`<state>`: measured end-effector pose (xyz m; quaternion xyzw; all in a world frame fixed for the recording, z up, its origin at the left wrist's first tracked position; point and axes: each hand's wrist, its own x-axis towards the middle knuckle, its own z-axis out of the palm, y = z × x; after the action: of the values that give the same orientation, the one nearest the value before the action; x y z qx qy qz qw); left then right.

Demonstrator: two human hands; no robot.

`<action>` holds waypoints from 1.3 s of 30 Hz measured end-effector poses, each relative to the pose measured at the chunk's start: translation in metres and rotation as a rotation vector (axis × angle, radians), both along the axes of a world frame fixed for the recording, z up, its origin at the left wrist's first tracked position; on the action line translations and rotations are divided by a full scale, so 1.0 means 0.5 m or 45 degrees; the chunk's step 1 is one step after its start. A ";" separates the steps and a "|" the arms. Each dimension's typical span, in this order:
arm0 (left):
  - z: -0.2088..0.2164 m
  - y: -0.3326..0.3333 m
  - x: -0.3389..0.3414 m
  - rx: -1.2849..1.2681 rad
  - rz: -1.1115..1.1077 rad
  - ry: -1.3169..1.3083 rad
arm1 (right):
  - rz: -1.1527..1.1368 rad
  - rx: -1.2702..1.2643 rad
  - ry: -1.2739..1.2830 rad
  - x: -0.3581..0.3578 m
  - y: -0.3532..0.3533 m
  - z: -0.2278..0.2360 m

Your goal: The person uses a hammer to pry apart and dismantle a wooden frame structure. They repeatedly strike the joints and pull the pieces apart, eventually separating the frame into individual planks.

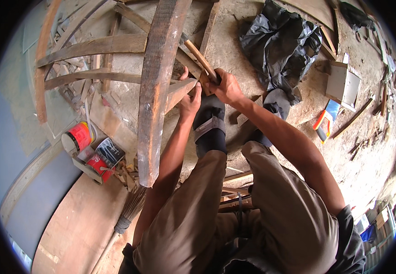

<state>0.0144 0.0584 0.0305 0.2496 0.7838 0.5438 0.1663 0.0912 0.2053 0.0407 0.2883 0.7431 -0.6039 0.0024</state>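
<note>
Right fingers (215, 87) grip a wooden-handled tool (200, 56) while left fingers (197, 94) hold a wooden bar (178, 93).

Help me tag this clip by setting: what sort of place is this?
Probably a rough woodworking area: a timber frame, a handsaw and scattered wood scraps suggest it.

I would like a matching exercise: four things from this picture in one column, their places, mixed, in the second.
Things:
1. brown wooden tool handle
2. large crumpled black plastic bag
3. orange-handled saw
4. brown stick broom

Places:
A. lower left of the picture
B. gripped by the right hand
C. just beyond the right shoe
D. on the floor, below the pale box in the picture

Pairs: 1-B, 2-C, 3-D, 4-A
</note>
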 end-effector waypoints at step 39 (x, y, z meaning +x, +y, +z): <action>0.001 0.105 -0.206 -0.323 0.192 -0.524 | 0.373 0.266 -0.217 0.161 0.052 0.184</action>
<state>-0.0888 0.1108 0.0309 0.0516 0.8118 0.4914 0.3113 0.1714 0.2314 0.1328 0.2258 0.8328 -0.4902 0.1231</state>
